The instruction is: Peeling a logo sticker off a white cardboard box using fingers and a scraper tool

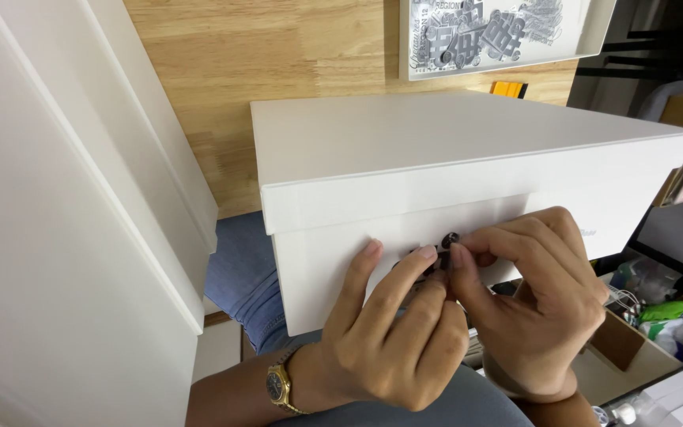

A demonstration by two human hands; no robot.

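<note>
Both hands meet low in the middle of the view, pressed against the front wall of a white box that sits on the person's lap, its lid closed on top. Far left, a tall white panel fills the side of the view, with blue jeans showing beside it under the box. Next comes the left hand, a gold wristwatch on its wrist, its fingers curled and fingertips resting on the box front. Its fingertips touch those of the right hand, which is closed in a pinch on a small dark round fastener set in the box wall. Behind the box lies the wooden desk, carrying a white tray of metal clips. At far right a cardboard box holds mixed clutter.
</note>
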